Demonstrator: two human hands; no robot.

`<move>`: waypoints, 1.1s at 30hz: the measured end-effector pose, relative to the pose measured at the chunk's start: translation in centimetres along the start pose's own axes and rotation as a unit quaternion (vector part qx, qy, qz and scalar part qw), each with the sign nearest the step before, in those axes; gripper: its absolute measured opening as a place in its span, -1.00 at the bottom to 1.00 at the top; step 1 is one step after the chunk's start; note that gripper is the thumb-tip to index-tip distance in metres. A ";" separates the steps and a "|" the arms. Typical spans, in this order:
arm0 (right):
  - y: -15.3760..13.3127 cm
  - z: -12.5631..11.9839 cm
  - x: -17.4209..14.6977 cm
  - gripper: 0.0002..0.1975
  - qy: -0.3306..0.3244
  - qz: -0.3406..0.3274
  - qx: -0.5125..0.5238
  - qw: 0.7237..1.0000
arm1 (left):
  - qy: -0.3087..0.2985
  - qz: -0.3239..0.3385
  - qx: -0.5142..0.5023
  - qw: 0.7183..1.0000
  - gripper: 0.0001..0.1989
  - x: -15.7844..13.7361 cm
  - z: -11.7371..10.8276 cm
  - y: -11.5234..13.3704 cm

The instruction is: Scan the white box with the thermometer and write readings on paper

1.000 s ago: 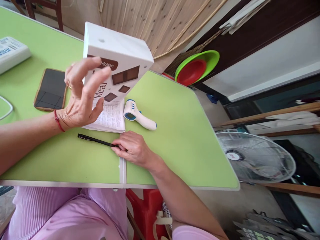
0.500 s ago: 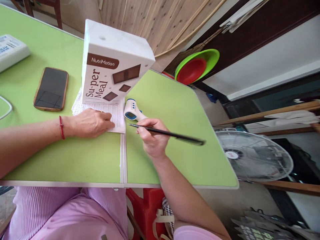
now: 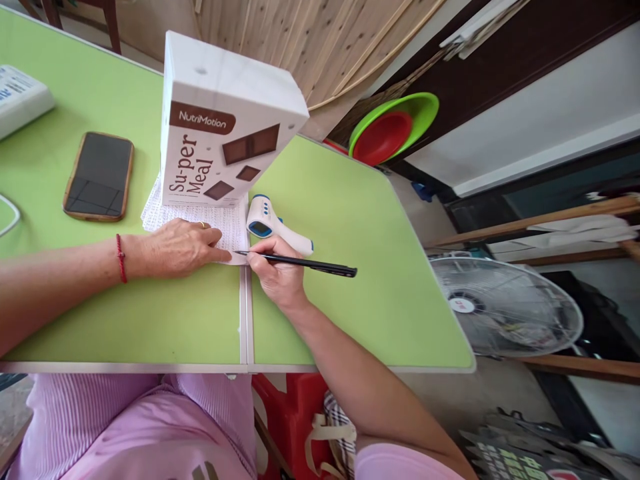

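Note:
My left hand (image 3: 177,248) lies on the sheets of paper (image 3: 227,223), its index finger stretched out along the lower right part and nothing in its grasp. Dense handwriting or print covers the paper. A black pen (image 3: 315,266) is pinched in my right hand (image 3: 280,275). Its tip points left and is at the paper's lower right corner, close to my left index finger; whether it touches cannot be made out. Just beyond my right hand lies a white and blue infrared thermometer (image 3: 273,223). A white box (image 3: 210,140) marked "Su-per Meal" stands on the upper part of the sheets.
Left on the green table (image 3: 360,313) lies a smartphone (image 3: 100,177), with a white device (image 3: 20,100) behind it and a white cable (image 3: 15,217) at the edge. Past the table's right side stand a fan (image 3: 505,307) and green and red basins (image 3: 395,130).
My right hand has moved left with the pen, bringing its tip to the paper's corner. More of the thermometer's handle shows. My left hand has stayed almost in place.

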State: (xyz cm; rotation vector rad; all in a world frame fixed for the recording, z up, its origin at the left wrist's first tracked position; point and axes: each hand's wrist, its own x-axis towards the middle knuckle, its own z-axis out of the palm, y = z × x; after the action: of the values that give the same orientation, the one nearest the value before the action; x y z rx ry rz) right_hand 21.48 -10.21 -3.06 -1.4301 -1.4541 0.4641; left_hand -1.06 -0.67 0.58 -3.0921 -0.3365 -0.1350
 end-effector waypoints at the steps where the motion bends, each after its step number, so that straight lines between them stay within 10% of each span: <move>1: 0.0 0.0 0.0 -0.84 0.000 -0.006 -0.006 1.000 | 0.002 0.000 0.000 1.000 -0.54 0.0 0.0 0.0; 33: 0.1 0.2 -0.1 -0.86 -0.019 -0.047 -0.027 0.998 | -0.089 -0.028 0.009 0.996 -0.46 0.5 -1.6 0.6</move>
State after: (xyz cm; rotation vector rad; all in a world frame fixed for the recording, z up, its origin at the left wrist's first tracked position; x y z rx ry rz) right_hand 21.35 -10.25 -3.29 -1.3941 -1.5681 0.3987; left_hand -0.55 -1.22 2.25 -3.0845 -0.4261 0.1417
